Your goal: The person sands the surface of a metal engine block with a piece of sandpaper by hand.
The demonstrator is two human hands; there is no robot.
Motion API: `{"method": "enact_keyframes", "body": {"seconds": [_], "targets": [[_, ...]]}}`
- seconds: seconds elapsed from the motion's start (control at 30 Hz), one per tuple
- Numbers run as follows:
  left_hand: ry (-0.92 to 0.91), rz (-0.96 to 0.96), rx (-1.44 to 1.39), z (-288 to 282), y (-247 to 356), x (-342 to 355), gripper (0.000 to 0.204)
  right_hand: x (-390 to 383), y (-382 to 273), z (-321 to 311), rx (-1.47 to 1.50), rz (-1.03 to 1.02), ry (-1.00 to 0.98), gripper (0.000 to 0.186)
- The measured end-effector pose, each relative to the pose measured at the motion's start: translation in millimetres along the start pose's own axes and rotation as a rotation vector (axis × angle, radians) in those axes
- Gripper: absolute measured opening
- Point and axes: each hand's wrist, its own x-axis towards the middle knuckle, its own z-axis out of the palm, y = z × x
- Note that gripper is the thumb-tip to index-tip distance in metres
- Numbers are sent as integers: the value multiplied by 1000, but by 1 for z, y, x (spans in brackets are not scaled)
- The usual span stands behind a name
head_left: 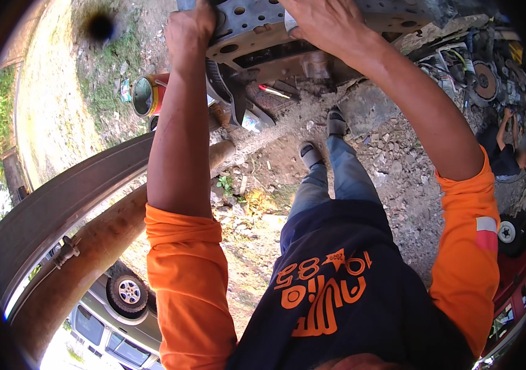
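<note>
Your left hand [192, 28] grips the left end of one grey, perforated metal frame [247, 21] at the top; your right hand [328, 20] touches it, its hold unclear. Beyond sits one round red can [160, 92]; your navy shirt [368, 302] bears orange lettering.

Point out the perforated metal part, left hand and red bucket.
Perforated metal part [247, 20]: head view, holed upper face.
Left hand [190, 26]: head view, back of hand.
Red bucket [162, 84]: head view, outer wall.

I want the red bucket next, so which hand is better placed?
Probably your left hand: the red bucket is just left of its forearm, while your right hand is farther over, on the perforated metal part.
</note>
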Motion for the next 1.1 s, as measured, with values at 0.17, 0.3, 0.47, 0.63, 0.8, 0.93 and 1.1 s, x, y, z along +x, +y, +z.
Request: {"method": "enact_keyframes", "body": {"seconds": [0.17, 0.3, 0.47, 0.63, 0.8, 0.93, 1.1], "targets": [[-11, -41, -15, -11, 21, -19, 82, -9, -17, 6, -77, 109, -20, 20], [36, -43, -40, -12, 15, -20, 82, 2, -1, -2, -40, -47, -3, 22], [-21, -36, -34, -13, 21, -19, 81, -7, -16, 2, -89, 68, -51, 31], [-21, 47, -63, -14, 14, -18, 80, 0, -1, -12, 24, -1, -98, 42], [-20, -68, -32, -18, 24, -22, 80, -7, -21, -2, -91, 112, -87, 48], [-10, -64, -59, -14, 15, -18, 80, 0, -8, -9, -15, 41, -126, 53], [-28, -31, -66, -16, 19, -20, 78, -5, -23, -5, -82, 110, -54, 45]]}}
